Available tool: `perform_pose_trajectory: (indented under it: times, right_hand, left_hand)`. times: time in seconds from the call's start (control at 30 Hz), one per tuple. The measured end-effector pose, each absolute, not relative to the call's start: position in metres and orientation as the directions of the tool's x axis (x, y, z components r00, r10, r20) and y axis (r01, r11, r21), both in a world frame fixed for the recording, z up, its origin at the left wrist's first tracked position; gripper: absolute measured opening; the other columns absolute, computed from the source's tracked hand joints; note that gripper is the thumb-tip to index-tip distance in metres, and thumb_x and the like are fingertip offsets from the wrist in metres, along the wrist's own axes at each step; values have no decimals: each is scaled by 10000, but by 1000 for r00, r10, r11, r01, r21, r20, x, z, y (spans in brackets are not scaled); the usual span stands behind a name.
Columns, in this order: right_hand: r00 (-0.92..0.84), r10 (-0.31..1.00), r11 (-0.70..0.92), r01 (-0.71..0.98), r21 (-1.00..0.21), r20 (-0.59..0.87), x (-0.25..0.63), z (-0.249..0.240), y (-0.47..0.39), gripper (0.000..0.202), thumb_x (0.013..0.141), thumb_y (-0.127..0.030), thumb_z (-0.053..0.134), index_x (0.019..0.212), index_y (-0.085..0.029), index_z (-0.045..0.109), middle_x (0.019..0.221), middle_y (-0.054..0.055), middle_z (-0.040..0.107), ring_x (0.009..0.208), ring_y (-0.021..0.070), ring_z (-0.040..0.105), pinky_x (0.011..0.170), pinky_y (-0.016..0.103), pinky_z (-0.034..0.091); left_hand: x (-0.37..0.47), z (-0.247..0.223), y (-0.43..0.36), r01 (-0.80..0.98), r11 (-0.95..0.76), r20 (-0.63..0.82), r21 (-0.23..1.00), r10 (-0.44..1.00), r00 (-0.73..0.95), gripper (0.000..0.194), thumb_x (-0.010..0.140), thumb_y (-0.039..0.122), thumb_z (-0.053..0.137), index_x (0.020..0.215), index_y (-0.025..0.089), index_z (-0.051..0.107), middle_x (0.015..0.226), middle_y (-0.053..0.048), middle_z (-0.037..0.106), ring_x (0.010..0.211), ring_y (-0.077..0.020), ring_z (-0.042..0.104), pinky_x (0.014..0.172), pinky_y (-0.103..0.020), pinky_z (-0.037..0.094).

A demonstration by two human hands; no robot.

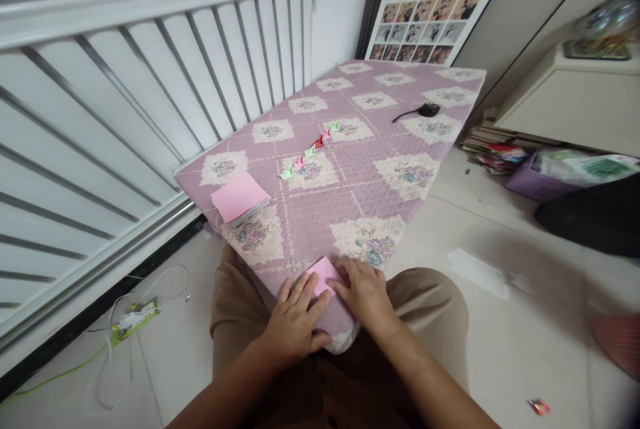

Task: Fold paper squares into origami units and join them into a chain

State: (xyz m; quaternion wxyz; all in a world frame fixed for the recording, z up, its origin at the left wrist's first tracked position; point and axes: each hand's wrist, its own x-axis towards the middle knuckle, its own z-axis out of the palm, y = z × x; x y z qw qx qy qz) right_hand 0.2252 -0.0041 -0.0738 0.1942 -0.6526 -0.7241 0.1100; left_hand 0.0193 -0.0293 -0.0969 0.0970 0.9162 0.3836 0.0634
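A small pink paper (325, 272), with fold lines showing, lies at the near corner of the cloth-covered table. My left hand (296, 314) rests on its left side with the fingers stretched out and the thumb on the cloth. At the paper's right side, my right hand (364, 290) has its thumb on top and its fingers bent along the edge, gripping it; the fingertips are partly hidden. Farther left sits a stack of pink paper (240, 197). Beyond it, several small folded paper pieces (311, 150) in green, pink and red form a slanting row.
The table (345, 196) wears a purple floral cloth. A black object with a short cord (428, 110) lies toward its far right. A white slatted radiator (150, 102) runs along the left. A power strip (135, 322) with cables is on the floor.
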Motion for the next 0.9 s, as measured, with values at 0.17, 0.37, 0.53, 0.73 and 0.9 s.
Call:
perform_pose_trajectory:
  times: [0.17, 0.37, 0.53, 0.73, 0.9]
  right_hand:
    - [-65, 995, 86, 930, -358, 70, 221, -69, 1, 319, 766, -370, 704, 1014, -221, 571, 997, 47, 652, 958, 254, 569, 776, 361, 321]
    - [-59, 997, 76, 924, -375, 58, 222, -70, 2, 314, 758, -375, 707, 1012, -249, 572, 1025, 48, 648, 958, 260, 571, 742, 353, 308]
    - [-60, 992, 98, 922, -374, 111, 221, -73, 0, 295, 766, -369, 698, 998, -234, 577, 981, 45, 648, 937, 242, 567, 741, 349, 306]
    - [-54, 994, 89, 912, -400, 98, 222, -71, -1, 290, 767, -361, 700, 1008, -242, 591, 995, 42, 645, 953, 241, 562, 749, 349, 301]
    - [-56, 990, 105, 906, -409, 131, 223, -74, -2, 304, 762, -363, 704, 1027, -250, 608, 994, 41, 647, 947, 237, 561, 748, 348, 298]
  left_hand:
    - [12, -89, -23, 638, -676, 50, 368, 699, 713, 562, 852, 540, 526, 1344, 273, 479, 1497, -102, 324, 1364, -294, 288, 1111, -476, 206]
    - [27, -75, 10, 718, -357, 83, 597, 918, 387, 335, 860, 199, 502, 1189, 214, 561, 1213, -70, 563, 1130, -190, 505, 991, -349, 399]
    - [47, -64, 38, 841, -330, -95, 430, 909, 405, 206, 789, 256, 614, 982, 188, 601, 1010, -68, 590, 992, -226, 545, 890, -354, 426]
    - [52, -54, 51, 844, -341, -198, 414, 871, 449, 271, 736, 278, 655, 973, 173, 573, 983, -74, 604, 939, -234, 561, 820, -327, 417]
    - [52, -56, 60, 823, -339, -237, 455, 845, 479, 205, 684, 290, 689, 829, 175, 600, 845, -49, 612, 825, -220, 567, 733, -300, 410]
